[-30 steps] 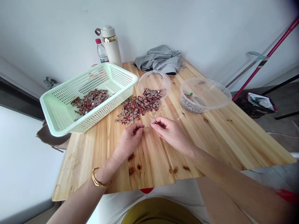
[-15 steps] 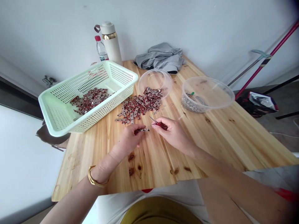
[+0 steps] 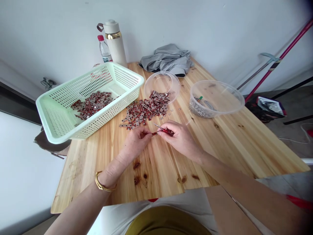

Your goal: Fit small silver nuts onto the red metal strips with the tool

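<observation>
My left hand [image 3: 137, 139] is closed on a small red-brown strip [image 3: 154, 133], whose end sticks out past my fingertips. My right hand [image 3: 181, 137] grips a red-handled tool [image 3: 168, 131] with a thin pointed metal tip; its exact kind is hard to make out. The tip points left, above the strip, and my two hands almost meet. Whether the tool touches the strip I cannot tell. Just beyond my hands lies a pile of similar strips [image 3: 144, 112] with metal dots, partly spilling from a clear round tub [image 3: 174, 80] tipped on its side.
A pale green perforated basket [image 3: 97, 122] with more strips stands at the left. On the right, a clear tub [image 3: 230, 107] holds small metal pieces. Behind are a white flask [image 3: 117, 49], a water bottle [image 3: 104, 50] and grey cloth [image 3: 168, 57] on the wooden table [image 3: 246, 143].
My left hand has turned the strip, so less of its dotted face shows, and moved it nearer the tool. The tool's tip has shifted slightly left, over the strip.
</observation>
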### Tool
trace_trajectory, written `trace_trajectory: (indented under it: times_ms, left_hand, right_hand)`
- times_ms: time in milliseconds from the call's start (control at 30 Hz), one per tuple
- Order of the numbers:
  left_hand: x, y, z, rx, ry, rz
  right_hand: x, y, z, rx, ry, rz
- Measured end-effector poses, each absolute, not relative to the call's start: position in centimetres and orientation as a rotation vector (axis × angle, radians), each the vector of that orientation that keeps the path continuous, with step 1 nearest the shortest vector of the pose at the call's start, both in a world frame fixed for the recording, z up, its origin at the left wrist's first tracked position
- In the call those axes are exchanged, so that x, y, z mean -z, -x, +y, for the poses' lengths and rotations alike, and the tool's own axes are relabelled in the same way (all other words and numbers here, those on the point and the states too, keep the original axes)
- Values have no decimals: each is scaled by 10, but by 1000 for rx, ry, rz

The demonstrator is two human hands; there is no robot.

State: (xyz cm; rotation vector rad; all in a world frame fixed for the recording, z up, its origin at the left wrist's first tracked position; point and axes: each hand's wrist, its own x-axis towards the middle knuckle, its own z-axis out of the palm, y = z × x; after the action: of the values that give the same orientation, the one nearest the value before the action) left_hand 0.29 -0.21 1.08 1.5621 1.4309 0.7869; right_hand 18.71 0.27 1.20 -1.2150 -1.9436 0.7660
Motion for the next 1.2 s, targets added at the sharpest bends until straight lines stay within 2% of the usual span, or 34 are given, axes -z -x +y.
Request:
trace_trajectory:
  times_ms: [233,667,1067,1200]
  left_hand:
    - [0,-3,0,-826,-1687,1382]
    - [-7,-6,0,-629,-1948,1624]
    - [-5,-3,2,-645,-1919,1585]
    - [-4,-3,2,-685,-1878,1569]
  right_hand:
    - [-3,-185,9,-602,1199,-2085]
    - [11,-184,4,-274,1184,-2304]
    - [16,-181,0,-161,1226,-2367]
    - [11,-187,-9,-242,1158,-2389]
